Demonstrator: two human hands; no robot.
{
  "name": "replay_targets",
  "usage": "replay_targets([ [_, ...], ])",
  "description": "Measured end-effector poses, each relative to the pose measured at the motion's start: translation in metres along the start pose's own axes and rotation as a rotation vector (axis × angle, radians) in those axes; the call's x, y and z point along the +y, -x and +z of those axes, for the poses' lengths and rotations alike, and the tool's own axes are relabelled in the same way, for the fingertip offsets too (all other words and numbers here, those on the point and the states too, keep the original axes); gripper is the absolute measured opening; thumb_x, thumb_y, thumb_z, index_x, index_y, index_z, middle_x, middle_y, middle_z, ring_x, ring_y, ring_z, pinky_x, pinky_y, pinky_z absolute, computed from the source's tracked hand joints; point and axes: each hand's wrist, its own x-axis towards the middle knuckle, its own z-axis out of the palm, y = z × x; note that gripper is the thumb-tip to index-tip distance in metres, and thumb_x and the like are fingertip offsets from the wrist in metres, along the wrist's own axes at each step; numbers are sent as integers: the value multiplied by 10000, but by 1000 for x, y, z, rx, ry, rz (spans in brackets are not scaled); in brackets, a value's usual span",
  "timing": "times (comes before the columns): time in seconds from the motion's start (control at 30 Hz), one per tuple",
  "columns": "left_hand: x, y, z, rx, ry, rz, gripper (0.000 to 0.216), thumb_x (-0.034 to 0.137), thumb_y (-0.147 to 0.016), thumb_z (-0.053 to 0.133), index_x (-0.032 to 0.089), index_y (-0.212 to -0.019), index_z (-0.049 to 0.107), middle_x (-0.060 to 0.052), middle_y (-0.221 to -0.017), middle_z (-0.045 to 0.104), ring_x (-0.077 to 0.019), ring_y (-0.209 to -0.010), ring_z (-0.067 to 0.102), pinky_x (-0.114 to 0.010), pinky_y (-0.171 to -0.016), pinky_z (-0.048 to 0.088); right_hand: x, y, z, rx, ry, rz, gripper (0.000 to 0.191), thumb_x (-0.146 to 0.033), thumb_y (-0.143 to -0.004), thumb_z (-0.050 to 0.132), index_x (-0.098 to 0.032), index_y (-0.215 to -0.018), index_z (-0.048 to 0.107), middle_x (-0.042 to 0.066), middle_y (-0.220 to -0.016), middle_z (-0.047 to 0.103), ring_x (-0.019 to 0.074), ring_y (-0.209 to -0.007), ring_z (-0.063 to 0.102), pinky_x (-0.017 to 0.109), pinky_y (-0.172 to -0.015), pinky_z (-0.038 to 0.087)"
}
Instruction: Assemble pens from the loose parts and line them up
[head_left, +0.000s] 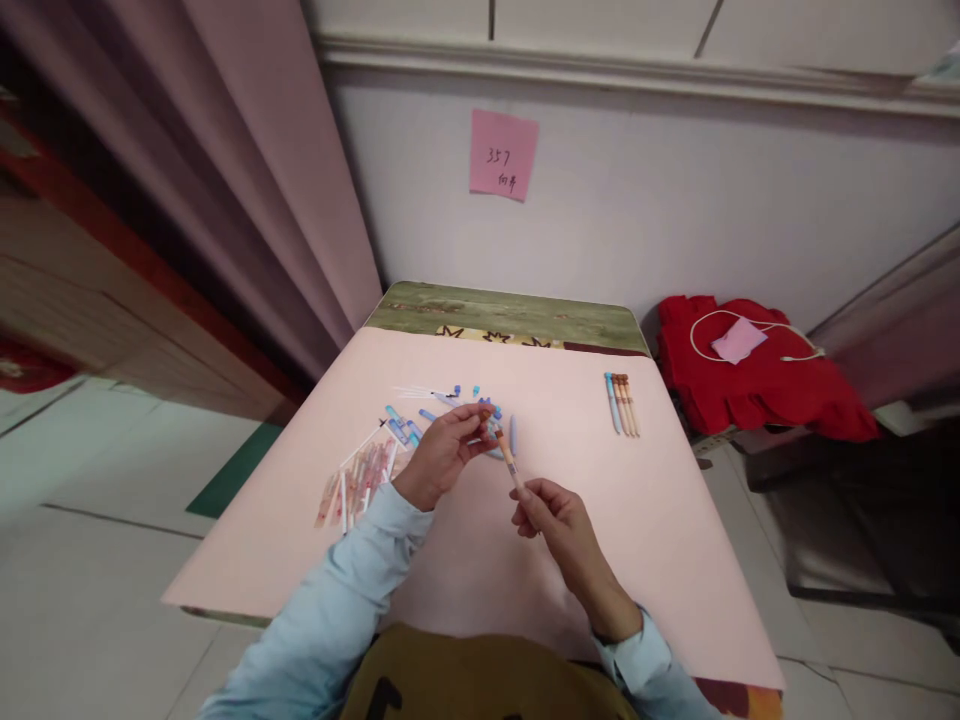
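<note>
My right hand [553, 510] pinches the lower end of an orange pen barrel [508, 458] that points up and left. My left hand [444, 450] has its fingers closed at the barrel's upper tip, over a small blue cap [495, 412]. Both hands hover above a pink table cover [660, 540]. Loose blue caps [397, 428] and thin refills lie just behind and left of my left hand. A heap of pale orange barrels [360, 480] lies under my left wrist.
Several finished pens [622, 403] lie side by side at the table's far right. A red cloth [750, 380] with a white cable and a pink pad sits right of the table. A curtain [247, 180] hangs at left; a pink note [503, 154] is on the wall.
</note>
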Motion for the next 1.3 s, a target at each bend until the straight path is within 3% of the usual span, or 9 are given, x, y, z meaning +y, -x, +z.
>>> replay_targets([
  [0.13,-5,21,2,81,287,-63,172,94,-771,651,120,-934,700,-37,-761,628,-97,-659,603,-223,-663,534,-4,3,13,-31,23,7,436,-595,-765,703,-166,-842,695,14,-642,645,109,-555,555,238,-561,453],
  [0.33,-4,25,-9,110,414,-160,145,74,-789,615,107,-916,677,-25,-734,610,-48,-527,503,-148,-476,430,-2,7,23,-19,35,13,435,-598,-768,699,-168,-833,692,15,-637,642,113,-561,556,243,-566,457],
  [0.43,-4,28,-13,103,401,-178,124,94,-767,616,105,-879,668,-6,-679,573,-43,-482,459,-149,-421,378,0,8,26,-15,43,10,428,-590,-776,696,-166,-836,691,14,-638,642,108,-557,552,239,-565,453],
  [0.57,-3,37,-10,82,185,-64,144,146,-731,637,118,-871,659,2,-679,576,-54,-459,445,-179,-403,381,2,7,30,-37,56,17,405,-564,-798,687,-163,-855,690,8,-640,638,95,-545,539,225,-552,433],
  [0.83,7,49,-6,40,-113,48,243,259,-742,737,139,-924,631,-21,-755,659,-77,-478,516,-236,-483,491,1,7,31,-21,65,-8,397,-559,-823,659,-162,-841,683,3,-628,627,91,-530,521,224,-543,431],
  [1.03,8,41,-12,171,150,73,171,187,-764,720,117,-905,653,-73,-854,725,-135,-710,675,-265,-719,567,-2,13,33,-59,94,-18,395,-554,-795,688,-160,-824,678,3,-596,613,100,-534,523,222,-528,436],
  [1.3,6,43,-2,172,372,-6,93,84,-810,641,115,-892,673,-101,-942,736,-177,-866,714,-325,-895,560,-1,10,31,-55,112,-11,391,-550,-795,685,-159,-807,671,-1,-590,611,89,-513,510,212,-513,418],
])
